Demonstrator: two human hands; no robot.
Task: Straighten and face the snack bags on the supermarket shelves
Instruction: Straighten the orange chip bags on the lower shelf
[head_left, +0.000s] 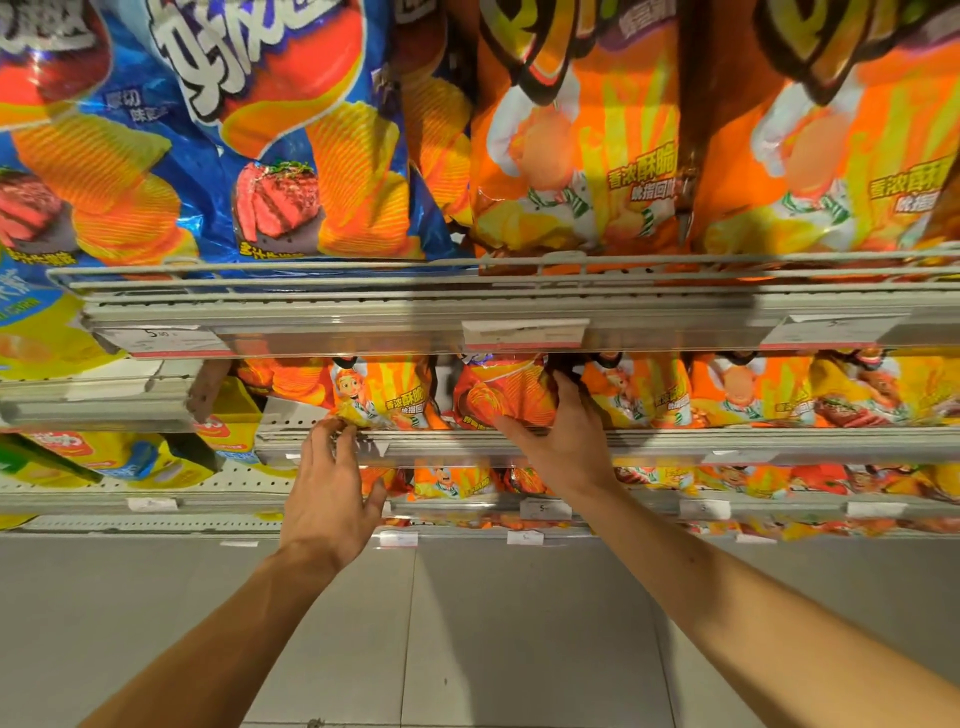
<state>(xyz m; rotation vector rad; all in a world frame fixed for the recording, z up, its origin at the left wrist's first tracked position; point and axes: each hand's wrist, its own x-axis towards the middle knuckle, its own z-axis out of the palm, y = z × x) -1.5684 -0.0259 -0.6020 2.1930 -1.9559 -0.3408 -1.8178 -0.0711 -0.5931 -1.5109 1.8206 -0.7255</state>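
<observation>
Right now both my arms reach up to the second shelf (571, 441). My left hand (332, 488) pinches the bottom corner of an orange snack bag (384, 395) at the shelf's front lip. My right hand (563, 431), well apart, is spread with fingers curled round the red ridged-chip bag (498, 395) beside it.

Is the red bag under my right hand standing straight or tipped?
Tipped: the red bag leans sideways, unlike the upright orange bags beside it; right hand holds it.
</observation>
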